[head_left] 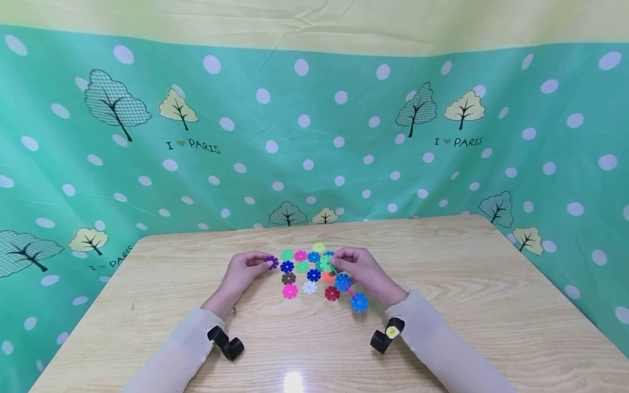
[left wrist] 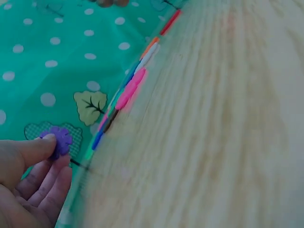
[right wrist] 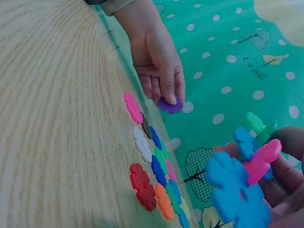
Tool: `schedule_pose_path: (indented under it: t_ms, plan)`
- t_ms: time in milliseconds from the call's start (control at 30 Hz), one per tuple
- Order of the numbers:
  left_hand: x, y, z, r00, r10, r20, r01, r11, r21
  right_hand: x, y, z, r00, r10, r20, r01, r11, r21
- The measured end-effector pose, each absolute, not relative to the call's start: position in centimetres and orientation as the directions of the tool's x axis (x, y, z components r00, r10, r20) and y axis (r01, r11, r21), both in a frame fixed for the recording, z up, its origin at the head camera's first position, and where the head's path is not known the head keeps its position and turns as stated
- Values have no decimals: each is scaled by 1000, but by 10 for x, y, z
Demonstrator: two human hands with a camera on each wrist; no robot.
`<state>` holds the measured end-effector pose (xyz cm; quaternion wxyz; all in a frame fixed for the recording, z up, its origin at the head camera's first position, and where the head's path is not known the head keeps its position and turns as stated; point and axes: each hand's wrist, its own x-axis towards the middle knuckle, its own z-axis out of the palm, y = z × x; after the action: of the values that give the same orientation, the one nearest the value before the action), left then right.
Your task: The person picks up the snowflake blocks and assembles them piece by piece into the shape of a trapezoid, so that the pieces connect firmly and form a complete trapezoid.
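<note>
We are pinching a purple, notched plastic disc between the thumb and fingers of the left hand, at the left edge of a flat spread of loose, coloured plastic discs on the pale wood-grain table. With the right hand we are gripping a chain of interlocked green, blue and pink plastic discs by its far part, over the right side of the spread.

We are reading 1 relation above all: the purple disc is sitting to the left of the chain's green end, at about the same depth, with loose discs filling the space between. The chain's long axis is slanting from far left to near right, so its green end is facing the left hand and its blue end disc is pointing away. The right hand is holding nearer the green end; the 2 holdings are standing apart, not touching.
</note>
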<state>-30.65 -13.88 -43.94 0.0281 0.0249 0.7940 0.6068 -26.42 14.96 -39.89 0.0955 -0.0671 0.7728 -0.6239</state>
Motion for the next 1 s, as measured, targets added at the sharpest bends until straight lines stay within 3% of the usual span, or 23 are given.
schedule_pose_path:
  t_ms: [433,1000]
  plan:
    - [-273,-89,-407,-985,156,77,105,181,978,-264,148,-398,-971,-231,-59,8,217,-976]
    - [-257,-67,-403,-953,225,203,242,161,957,-260,143,-398,-972,-215,-98,64,160,-985]
